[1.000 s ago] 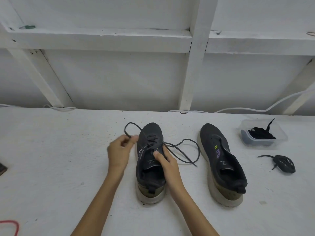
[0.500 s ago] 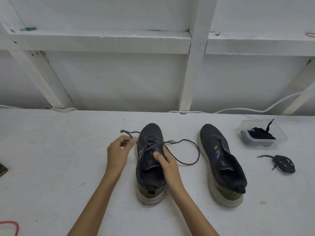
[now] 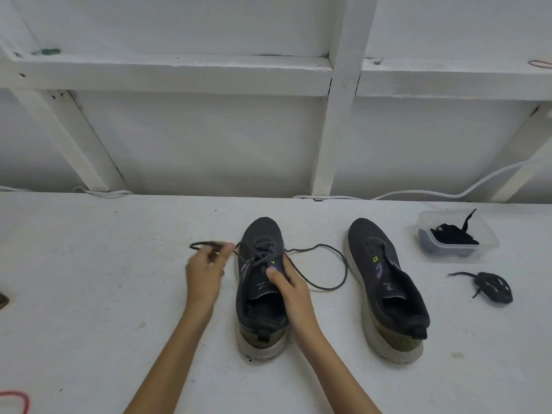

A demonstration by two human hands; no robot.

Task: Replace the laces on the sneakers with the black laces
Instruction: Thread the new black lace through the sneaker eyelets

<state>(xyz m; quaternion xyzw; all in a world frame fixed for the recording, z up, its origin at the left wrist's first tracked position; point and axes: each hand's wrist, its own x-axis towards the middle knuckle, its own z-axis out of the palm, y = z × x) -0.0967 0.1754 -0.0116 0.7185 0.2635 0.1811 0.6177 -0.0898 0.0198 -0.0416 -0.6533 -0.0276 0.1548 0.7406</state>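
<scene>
step: unlacing dark grey knit sneaker (image 3: 261,282) mid-bench | left hand (image 3: 206,268) pinched on old grey lace (image 3: 316,265) | right hand (image 3: 288,283) clamps tongue | advice: draw one eyelet at a time, shoe pinned | black replacement laces (image 3: 454,238) in clear tub, right

Two dark sneakers on the white tabletop, toes away from the camera.
Left sneaker (image 3: 260,282) stood upright, dark grey, pale dirty sole, its grey lace (image 3: 324,268) partly threaded, one end looped on the table between the shoes, the other end out to the left. Right sneaker (image 3: 385,282) stood laceless, eyelets bare. Black laces (image 3: 452,236) sat bunched in a clear tub right of it. A removed lace (image 3: 490,286) lay coiled on the table just nearer.
</scene>
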